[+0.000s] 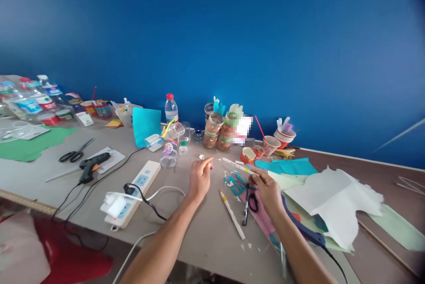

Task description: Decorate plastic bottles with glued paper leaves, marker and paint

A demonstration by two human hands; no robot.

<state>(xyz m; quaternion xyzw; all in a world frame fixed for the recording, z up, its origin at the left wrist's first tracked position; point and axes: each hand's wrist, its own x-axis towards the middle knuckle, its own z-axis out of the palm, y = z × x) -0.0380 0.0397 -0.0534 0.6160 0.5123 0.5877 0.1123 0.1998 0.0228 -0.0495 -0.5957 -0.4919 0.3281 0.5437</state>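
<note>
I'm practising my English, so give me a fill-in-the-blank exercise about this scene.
The ____ hand holds a marker.
The wall is ____.
The scissors have ____ handles.
The bottle beside the standing turquoise sheet has a ____ cap.

Missing words: right; blue; black; red.

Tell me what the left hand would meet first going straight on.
The left hand would probably meet the stacked brown jars, though the white pen in the right hand is close to that line; depth is unclear.
</note>
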